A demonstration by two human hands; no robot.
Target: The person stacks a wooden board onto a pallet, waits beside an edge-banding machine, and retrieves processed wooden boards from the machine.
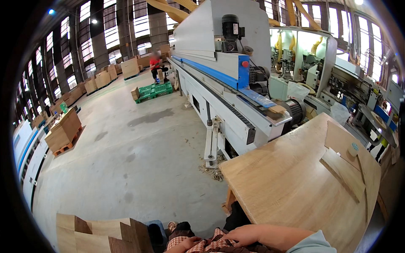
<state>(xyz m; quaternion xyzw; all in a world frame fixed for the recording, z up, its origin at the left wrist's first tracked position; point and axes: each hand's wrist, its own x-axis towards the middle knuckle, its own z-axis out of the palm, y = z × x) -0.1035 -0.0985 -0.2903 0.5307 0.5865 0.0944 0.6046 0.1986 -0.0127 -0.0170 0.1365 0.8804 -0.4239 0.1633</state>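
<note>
Both my hands lie low in the head view, on the red-and-white checked cloth over my lap. My left hand rests on its left side, fingers together and loosely laid down, with nothing seen in them. Across the cloth's right side lies my right hand, its fingers stretched out and also without anything in them. Close to my right forearm is a wood-grain tabletop. On its far right are a thin wooden board and a roll of tape.
Stacked wooden panels stand at lower left. A long edge-banding-type machine runs away ahead, with wood scraps on the floor by its leg. Farther off, a person in red sits by a green pallet. A boxed stack stands left.
</note>
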